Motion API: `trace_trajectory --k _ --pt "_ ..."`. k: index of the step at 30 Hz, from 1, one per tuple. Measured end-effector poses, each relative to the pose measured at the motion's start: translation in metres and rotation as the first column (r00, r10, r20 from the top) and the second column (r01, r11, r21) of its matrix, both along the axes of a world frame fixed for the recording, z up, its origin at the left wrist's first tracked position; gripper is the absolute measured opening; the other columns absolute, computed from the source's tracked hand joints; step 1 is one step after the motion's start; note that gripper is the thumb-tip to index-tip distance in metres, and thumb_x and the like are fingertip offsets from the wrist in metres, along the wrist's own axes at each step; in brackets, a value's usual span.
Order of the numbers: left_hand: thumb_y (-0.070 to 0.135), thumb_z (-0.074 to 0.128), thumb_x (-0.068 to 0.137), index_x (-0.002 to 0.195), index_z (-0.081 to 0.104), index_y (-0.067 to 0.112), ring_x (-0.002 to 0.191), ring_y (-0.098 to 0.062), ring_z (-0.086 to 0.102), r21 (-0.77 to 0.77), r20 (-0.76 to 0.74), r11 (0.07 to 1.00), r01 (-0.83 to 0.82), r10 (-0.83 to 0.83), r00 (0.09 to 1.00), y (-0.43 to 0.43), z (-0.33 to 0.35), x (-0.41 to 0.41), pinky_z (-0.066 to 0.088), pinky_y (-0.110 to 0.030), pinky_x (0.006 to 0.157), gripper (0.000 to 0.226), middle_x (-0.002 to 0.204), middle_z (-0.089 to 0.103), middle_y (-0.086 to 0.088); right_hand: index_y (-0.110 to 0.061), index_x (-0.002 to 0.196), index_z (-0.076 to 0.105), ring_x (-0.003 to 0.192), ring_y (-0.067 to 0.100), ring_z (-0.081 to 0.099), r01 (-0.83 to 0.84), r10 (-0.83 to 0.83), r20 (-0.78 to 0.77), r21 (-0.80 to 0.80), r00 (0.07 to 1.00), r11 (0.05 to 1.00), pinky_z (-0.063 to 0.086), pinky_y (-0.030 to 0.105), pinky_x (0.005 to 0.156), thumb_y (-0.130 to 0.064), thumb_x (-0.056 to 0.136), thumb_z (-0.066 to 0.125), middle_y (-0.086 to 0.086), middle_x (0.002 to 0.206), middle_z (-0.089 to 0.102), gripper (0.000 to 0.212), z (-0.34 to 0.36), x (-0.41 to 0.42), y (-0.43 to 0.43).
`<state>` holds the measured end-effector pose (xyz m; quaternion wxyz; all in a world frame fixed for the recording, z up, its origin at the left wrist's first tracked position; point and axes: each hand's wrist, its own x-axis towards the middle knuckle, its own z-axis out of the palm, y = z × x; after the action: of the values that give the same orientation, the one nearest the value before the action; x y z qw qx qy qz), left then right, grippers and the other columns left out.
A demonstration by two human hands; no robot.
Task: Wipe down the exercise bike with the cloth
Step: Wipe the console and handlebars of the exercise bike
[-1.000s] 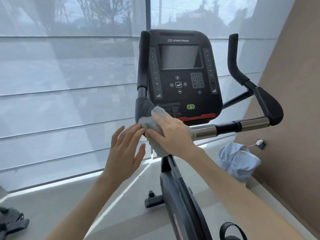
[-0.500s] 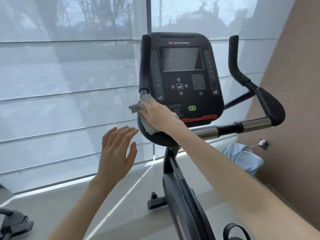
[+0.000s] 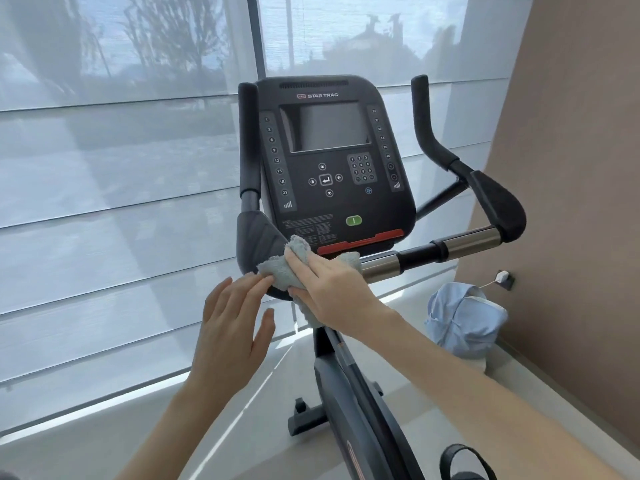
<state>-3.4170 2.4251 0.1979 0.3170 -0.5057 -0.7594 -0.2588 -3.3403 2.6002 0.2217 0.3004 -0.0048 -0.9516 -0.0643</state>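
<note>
**Cloth pressed to the left bend of the handlebar**

Wide window (image 3: 121, 168) with a sheer pleated blind across the whole left and back, trees and rooftops dim behind it. Brown wall (image 3: 571, 168) down the right side. Pale floor (image 3: 104, 427) below, streaked with light.

Black exercise bike (image 3: 349, 393) at centre, facing the window, frame running down toward the bottom edge. Large console (image 3: 336, 202) on top, marked STAR TRAC, with a dark screen, keypad and number columns. Handlebar (image 3: 464, 242) just under the console: a chrome and black crossbar, padded grips rising at both ends.

Light blue fabric bundle (image 3: 464, 317) on the floor against the brown wall, well apart from the hands.

Right hand (image 3: 332, 285) reaching in from the lower right, fingers (image 3: 304, 263) straight and close together, pressing the cloth flat onto the handlebar where it curves down at the left. Left hand (image 3: 232, 323) raised just beside it, palm away from the camera, fingers straight and slightly spread, thumb out to the side; fingertips at the cloth's left edge, contact unclear.

Grey-blue cloth (image 3: 277, 271), fluffy, bunched under the right hand between the left padded grip and the chrome section, one end hanging below the palm.

Red strip (image 3: 360, 244) along the console's lower edge, just above the cloth. Green button (image 3: 353, 220) above that. Small wall socket (image 3: 504, 277) with a thin cable, low on the brown wall.
</note>
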Motion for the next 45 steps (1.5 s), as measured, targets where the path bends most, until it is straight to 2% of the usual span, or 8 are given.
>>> trace_trajectory --k 4,8,13,18,25,30,39,45 --pt "0.026 0.039 0.094 0.129 0.053 0.003 0.129 -0.022 0.044 -0.102 -0.022 0.995 -0.006 0.004 1.000 0.022 0.003 0.010 0.025 -0.041 0.113 0.045 0.136 0.052 -0.010 -0.012 0.122 0.060 0.099 0.025 0.060 0.101 -0.105 -0.018 -0.167 0.994 0.981 0.042 0.034 0.091 -0.041 0.097 0.037 0.006 0.108 0.068 0.045 -0.003 0.030 0.037" --pt "0.028 0.038 0.095 0.126 0.056 0.002 0.123 -0.024 0.052 -0.167 -0.043 0.985 -0.040 0.034 0.999 0.034 0.004 0.010 0.027 -0.044 0.111 0.045 0.130 0.057 -0.010 -0.014 0.114 0.060 0.093 0.023 0.060 0.251 -0.241 0.078 -0.172 0.967 0.953 0.042 0.034 0.086 -0.047 0.097 0.030 0.001 0.097 0.068 0.048 0.004 0.035 0.071" --pt "0.028 0.038 0.094 0.125 0.058 0.002 0.119 -0.025 0.054 -0.172 -0.049 0.984 -0.052 0.044 0.998 0.037 0.002 0.010 0.029 -0.043 0.110 0.044 0.126 0.059 -0.010 -0.014 0.096 0.063 0.076 0.024 0.058 0.351 -0.362 0.000 -0.242 0.932 0.904 0.037 0.033 0.077 -0.054 0.092 0.019 0.002 0.077 0.064 0.061 0.001 0.057 0.118" --pt "0.023 0.037 0.093 0.124 0.058 0.001 0.119 -0.024 0.054 -0.148 -0.026 0.988 -0.038 0.035 0.999 0.036 0.004 0.010 0.027 -0.041 0.111 0.044 0.126 0.060 -0.010 -0.009 0.123 0.057 0.107 0.028 0.053 0.429 -0.466 -0.027 -0.346 0.884 0.835 0.019 0.043 0.110 -0.038 0.099 0.031 0.010 0.108 0.065 0.045 -0.016 0.049 0.109" --pt "0.020 0.035 0.092 0.131 0.049 0.001 0.125 -0.024 0.047 -0.114 0.011 0.993 0.031 -0.030 0.999 0.035 -0.002 0.008 0.023 -0.038 0.114 0.045 0.131 0.055 -0.012 -0.017 0.108 0.065 0.099 0.022 0.058 0.307 -0.341 -0.096 -0.264 0.935 0.915 0.029 0.047 0.106 -0.041 0.095 0.036 0.002 0.101 0.068 0.039 -0.018 0.008 0.015" --pt "0.020 0.035 0.093 0.129 0.048 0.001 0.126 -0.025 0.047 -0.111 0.010 0.993 0.034 -0.034 0.999 0.036 -0.004 0.006 0.021 -0.039 0.115 0.043 0.130 0.055 -0.012 -0.020 0.104 0.067 0.098 0.020 0.060 0.221 -0.267 -0.172 -0.246 0.948 0.944 0.033 0.040 0.103 -0.043 0.094 0.037 0.000 0.098 0.069 0.040 -0.021 0.015 0.031" --pt "0.026 0.034 0.096 0.130 0.053 0.002 0.129 -0.025 0.046 -0.174 -0.023 0.984 -0.024 0.021 1.000 0.034 -0.004 0.008 0.028 -0.046 0.112 0.045 0.133 0.055 -0.009 -0.011 0.072 0.059 0.074 0.030 0.056 0.386 -0.484 -0.136 -0.438 0.864 0.812 0.034 0.041 0.095 -0.037 0.092 0.028 0.009 0.070 0.062 0.045 -0.012 0.036 0.111" --pt "0.025 0.034 0.096 0.129 0.053 0.000 0.129 -0.026 0.046 -0.156 -0.037 0.988 -0.017 0.011 0.999 0.035 -0.007 0.009 0.028 -0.048 0.111 0.046 0.133 0.054 -0.011 -0.015 0.093 0.067 0.084 0.025 0.058 0.360 -0.415 -0.144 -0.301 0.898 0.883 0.036 0.040 0.091 -0.040 0.093 0.032 0.004 0.086 0.068 0.043 -0.015 0.006 0.036"
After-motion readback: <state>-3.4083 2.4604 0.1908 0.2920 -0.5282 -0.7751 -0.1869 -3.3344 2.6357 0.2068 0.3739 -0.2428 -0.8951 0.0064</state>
